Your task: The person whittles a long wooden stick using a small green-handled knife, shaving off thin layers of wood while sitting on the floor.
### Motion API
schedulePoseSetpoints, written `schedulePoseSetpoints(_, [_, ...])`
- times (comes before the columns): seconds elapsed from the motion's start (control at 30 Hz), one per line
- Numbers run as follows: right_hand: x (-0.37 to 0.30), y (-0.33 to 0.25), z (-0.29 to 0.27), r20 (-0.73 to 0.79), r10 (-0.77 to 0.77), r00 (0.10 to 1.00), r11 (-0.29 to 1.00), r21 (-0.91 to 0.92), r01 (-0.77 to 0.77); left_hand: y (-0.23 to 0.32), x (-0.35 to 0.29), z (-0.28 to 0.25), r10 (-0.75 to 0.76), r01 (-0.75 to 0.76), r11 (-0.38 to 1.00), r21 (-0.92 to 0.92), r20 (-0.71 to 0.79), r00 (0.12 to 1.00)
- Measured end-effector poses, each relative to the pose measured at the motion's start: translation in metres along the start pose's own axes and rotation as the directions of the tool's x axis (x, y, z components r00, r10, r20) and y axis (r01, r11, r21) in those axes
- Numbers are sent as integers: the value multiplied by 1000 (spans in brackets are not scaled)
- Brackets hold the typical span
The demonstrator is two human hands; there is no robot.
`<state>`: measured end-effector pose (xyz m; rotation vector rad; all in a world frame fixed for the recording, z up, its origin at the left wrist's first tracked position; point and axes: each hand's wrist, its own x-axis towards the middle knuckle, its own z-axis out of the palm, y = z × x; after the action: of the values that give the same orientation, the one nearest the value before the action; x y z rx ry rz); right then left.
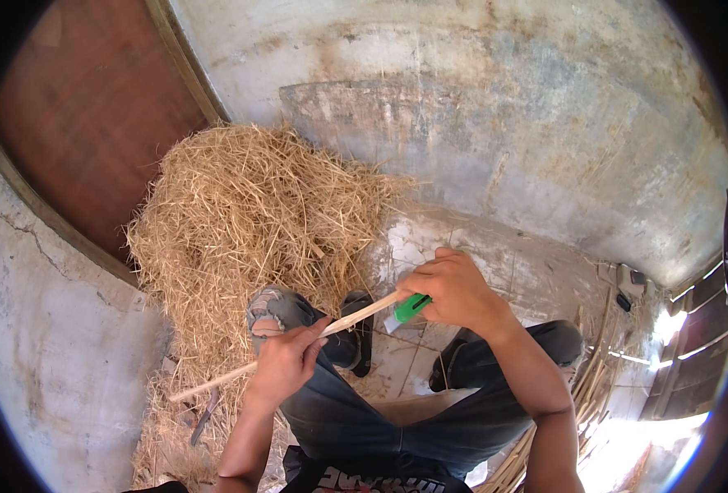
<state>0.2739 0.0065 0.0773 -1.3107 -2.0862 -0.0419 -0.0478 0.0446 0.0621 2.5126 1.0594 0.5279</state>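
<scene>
A pale, thin wooden stick lies slantwise across my lap, its lower end out to the left and its upper end at my right hand. My left hand is closed round the stick near the left knee. In the grip of my right hand is a green box cutter, its blade out and pointing down to the left, just beside the stick. The stick's upper end meets the fingers of that same hand; whether they also grip it is hidden.
A large heap of dry straw fills the left, against the wall and a brown door panel. A knife lies on straw at lower left. Several long thin sticks lie to my right. A worn wall stands ahead.
</scene>
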Motion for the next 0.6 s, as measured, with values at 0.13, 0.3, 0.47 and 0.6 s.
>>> schedulePoseSetpoints(0.13, [8, -25, 21, -267, 268, 926, 954, 206, -217, -10, -5, 31, -147, 133, 966, -223, -45, 988])
schedulePoseSetpoints(0.3, [16, -25, 28, 253, 404, 879, 862, 215, -458, 21, 10, 37, -229, 229, 856, -463, 58, 972])
schedulePoseSetpoints(0.47, [31, -24, 40, 161, 361, 919, 861, 320, -394, 30, 37, 32, -152, 111, 860, -497, -44, 987])
schedulePoseSetpoints(0.6, [64, -5, 10, 167, 300, 939, 884, 321, -339, 29, 74, 25, -114, 70, 863, -501, -58, 992])
